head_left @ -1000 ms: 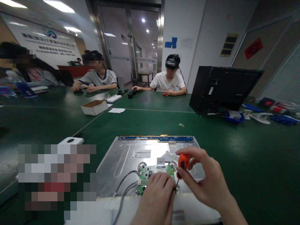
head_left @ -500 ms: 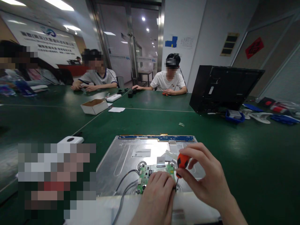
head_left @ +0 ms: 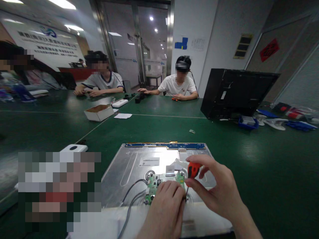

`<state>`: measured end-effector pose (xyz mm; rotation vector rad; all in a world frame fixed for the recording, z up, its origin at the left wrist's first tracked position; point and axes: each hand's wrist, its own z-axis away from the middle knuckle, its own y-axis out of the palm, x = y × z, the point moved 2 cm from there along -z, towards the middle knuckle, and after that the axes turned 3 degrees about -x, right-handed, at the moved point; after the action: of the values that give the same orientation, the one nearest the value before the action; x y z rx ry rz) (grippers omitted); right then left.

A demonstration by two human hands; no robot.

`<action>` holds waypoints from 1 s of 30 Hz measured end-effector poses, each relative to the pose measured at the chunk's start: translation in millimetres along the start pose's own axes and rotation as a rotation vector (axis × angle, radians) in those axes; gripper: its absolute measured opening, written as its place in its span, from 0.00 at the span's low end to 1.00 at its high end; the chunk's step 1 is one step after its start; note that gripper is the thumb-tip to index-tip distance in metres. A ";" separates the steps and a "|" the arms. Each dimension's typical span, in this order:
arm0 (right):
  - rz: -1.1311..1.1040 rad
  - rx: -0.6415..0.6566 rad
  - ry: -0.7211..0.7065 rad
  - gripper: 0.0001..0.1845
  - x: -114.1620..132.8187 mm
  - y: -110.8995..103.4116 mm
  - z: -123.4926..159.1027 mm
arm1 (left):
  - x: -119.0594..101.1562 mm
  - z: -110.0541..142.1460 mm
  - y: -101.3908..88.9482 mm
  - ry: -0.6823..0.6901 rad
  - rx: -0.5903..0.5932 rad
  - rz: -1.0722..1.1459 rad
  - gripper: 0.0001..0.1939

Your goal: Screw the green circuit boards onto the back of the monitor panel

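Note:
My right hand [head_left: 215, 187] pinches the orange and black handle of a screwdriver [head_left: 193, 170] between thumb and fingers. Its thin shaft points down at the right edge of a green circuit board [head_left: 153, 186]. Over that board lies my left hand [head_left: 169, 200], back upward, fingers together and bent down beside the screwdriver's tip. The left fingertips and whatever they grip are hidden. Below the board is a metal panel [head_left: 132, 159] with a blue board strip [head_left: 149, 145] along its far edge. Grey and black cables [head_left: 128, 212] run from the green board's left side.
A black monitor [head_left: 236, 93] stands at the right, near a blue tray [head_left: 248, 123]. An open white box [head_left: 99, 113] and a white device [head_left: 74, 148] are at the left. Several people sit across the green table [head_left: 159, 127]. The lower left is pixelated.
The screwdriver's handle has turned slightly in my right fingers. My left hand stays on the circuit board. The whole view has shifted a little.

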<state>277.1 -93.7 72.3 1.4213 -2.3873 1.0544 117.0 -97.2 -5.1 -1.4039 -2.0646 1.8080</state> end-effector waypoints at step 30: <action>0.023 -0.059 0.044 0.18 -1.8 2.1 4.5 | -0.2 -0.4 0.0 -0.022 0.023 0.006 0.11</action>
<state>277.2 -94.8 67.1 1.3402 -2.3888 1.0015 117.3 -97.0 -4.9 -1.3924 -2.0450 1.8514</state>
